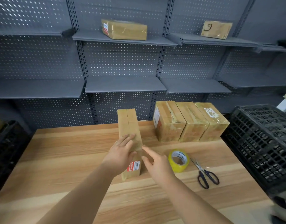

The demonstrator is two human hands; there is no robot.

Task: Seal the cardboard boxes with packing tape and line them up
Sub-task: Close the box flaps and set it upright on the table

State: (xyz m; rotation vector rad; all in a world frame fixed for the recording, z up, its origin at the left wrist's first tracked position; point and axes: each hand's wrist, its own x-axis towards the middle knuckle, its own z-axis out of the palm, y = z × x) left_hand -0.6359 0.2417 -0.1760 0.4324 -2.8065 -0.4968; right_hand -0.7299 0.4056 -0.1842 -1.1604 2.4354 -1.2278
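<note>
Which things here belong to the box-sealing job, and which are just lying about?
Job: centre box, left hand and right hand on it, tape roll, scissors, three lined-up boxes.
Lying about: left shelf box, right shelf box, right crate, left crate.

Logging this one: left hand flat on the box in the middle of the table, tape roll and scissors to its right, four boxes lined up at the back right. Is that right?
Not quite. The head view shows three boxes lined up at the back right, not four. The rest stands: the left hand lies flat on the box, with the tape roll and scissors to its right.
</note>
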